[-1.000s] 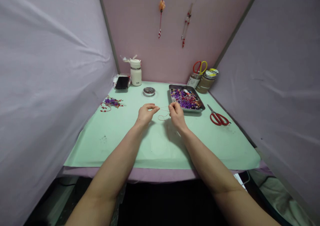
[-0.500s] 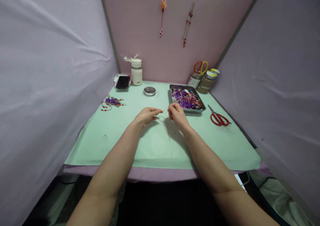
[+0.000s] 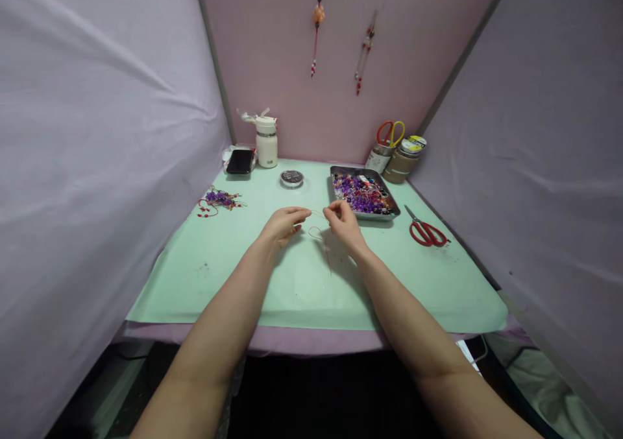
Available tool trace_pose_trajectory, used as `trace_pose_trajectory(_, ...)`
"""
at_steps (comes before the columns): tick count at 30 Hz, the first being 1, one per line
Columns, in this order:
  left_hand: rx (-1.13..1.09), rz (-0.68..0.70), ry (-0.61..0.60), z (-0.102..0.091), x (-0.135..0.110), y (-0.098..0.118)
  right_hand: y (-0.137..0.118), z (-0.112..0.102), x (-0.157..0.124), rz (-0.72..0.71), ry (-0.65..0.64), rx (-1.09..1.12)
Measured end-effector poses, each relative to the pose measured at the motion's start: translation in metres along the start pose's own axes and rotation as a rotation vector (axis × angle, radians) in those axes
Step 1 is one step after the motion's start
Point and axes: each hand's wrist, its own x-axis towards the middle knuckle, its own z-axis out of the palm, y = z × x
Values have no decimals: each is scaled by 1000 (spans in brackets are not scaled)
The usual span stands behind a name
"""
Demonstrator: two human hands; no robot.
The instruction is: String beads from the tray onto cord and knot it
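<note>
A thin reddish cord [image 3: 315, 232] runs between my hands over the middle of the mat, with a loop and a loose tail hanging below them. My left hand [image 3: 285, 225] pinches one part of it between thumb and fingertips. Close by on the right, my right hand [image 3: 343, 224] grips another part with its fingers curled in. The span of cord between the fingertips is very fine, and any knot or bead on it is too small to make out. Just beyond my right hand lies a metal tray [image 3: 374, 216] of purple, red and clear beads.
Red-handled scissors [image 3: 426, 233] lie at the right. A small round container [image 3: 291, 179], a white bottle [image 3: 267, 144] and a phone [image 3: 240, 162] stand or lie farther back. Beaded strings [image 3: 221, 198] rest at the left. Jars [image 3: 401, 165] stand at the back right.
My hands have shifted slightly, and the fingertips of both now hold the cord nearly level between them. The loop below hangs a little more apart from my left fingers.
</note>
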Motion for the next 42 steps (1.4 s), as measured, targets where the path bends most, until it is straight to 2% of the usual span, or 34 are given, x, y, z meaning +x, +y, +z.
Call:
trace_pose_trajectory(5,-113,-7,57,-2,3,0,-2,10,-9,-158,-5,-178)
trace_pose_trajectory(9,-116,39,71,-2,3,-1,-1,19,-16,-242,-68,-266)
trace_pose_trajectory(17,393,425,120,-4,10,-8,1,4,-10,-373,-99,-349)
trace_pose_trajectory(21,537,506,84,-5,8,-5,-4,-1,-8,-414,-82,-334)
trace_pose_trajectory(24,637,541,11,-6,6,-3,-7,-3,-7,-436,-78,-284)
trace_pose_trajectory(27,676,561,-70,-5,5,-2,-6,-4,-4,-385,-88,-210)
trace_pose_trajectory(30,671,587,-115,-4,4,-1,-2,-4,-1,-222,-135,-64)
trace_pose_trajectory(35,668,629,-92,-3,-1,3,-5,-5,-1,27,-213,150)
trace_pose_trajectory(42,616,660,-47,-1,-5,5,-9,-7,-2,152,-269,218)
